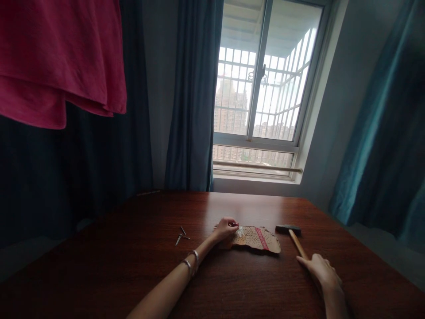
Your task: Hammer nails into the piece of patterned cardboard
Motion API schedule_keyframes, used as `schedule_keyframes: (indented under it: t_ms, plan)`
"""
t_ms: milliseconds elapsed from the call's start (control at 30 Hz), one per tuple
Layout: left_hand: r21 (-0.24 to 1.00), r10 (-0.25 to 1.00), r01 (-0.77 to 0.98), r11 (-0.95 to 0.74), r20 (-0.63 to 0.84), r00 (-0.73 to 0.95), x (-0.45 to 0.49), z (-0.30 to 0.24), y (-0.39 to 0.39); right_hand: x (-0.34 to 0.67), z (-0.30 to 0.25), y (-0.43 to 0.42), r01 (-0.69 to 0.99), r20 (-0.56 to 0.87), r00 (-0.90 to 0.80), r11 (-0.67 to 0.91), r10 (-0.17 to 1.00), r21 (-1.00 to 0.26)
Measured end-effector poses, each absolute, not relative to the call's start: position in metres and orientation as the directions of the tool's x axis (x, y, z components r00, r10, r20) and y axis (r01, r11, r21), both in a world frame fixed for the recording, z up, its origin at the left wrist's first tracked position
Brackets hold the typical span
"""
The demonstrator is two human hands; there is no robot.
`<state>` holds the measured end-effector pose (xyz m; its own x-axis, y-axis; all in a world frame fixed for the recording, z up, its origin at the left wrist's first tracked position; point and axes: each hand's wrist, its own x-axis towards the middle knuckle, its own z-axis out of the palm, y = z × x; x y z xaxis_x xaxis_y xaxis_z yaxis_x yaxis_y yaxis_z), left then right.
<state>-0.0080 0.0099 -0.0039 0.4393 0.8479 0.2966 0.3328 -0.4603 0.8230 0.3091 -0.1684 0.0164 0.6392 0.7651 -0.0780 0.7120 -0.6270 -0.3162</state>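
The right hand [322, 271] wraps its grip around the hammer [298, 243] on the desk [252, 285]; the left hand [226, 227] curls over the cardboard [254, 239] there, though whether its grip pinches anything I cannot tell.

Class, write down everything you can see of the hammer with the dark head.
The hammer with a pale wooden handle has a dark, blocky, metal-looking head set crosswise. The bare right hand holds the handle's lower part, hiding some. From there the handle slants away and leftward over the glossy reddish-brown table; the head is right of the brown cardboard-like sheet with a red stripe. Whether the head touches the table is unclear.
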Motion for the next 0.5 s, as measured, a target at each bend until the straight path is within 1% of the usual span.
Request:
schedule_keyframes:
  t_ms: [133, 300, 367, 500]
  plan:
    - [0.829, 0.85, 0.322, -0.458, 0.301, 0.433, -0.008, -0.003, 0.008, 0.301, -0.002, -0.196, 0.715, 0.032, 0.681, -0.654, 0.732, -0.25]
    - [0.836, 0.853, 0.324, -0.444, 0.282, 0.44, -0.008, -0.005, 0.009, 0.286, -0.007, -0.213, 0.794, 0.156, 0.608, -0.599, 0.778, -0.108]
    - [0.834, 0.85, 0.325, -0.447, 0.283, 0.444, -0.008, -0.005, 0.009, 0.285, -0.004, -0.218, 0.809, 0.184, 0.587, -0.578, 0.789, -0.104]
    - [0.827, 0.85, 0.337, -0.451, 0.281, 0.446, -0.009, -0.002, 0.007, 0.284, -0.001, -0.232, 0.813, 0.192, 0.582, -0.564, 0.79, -0.144]
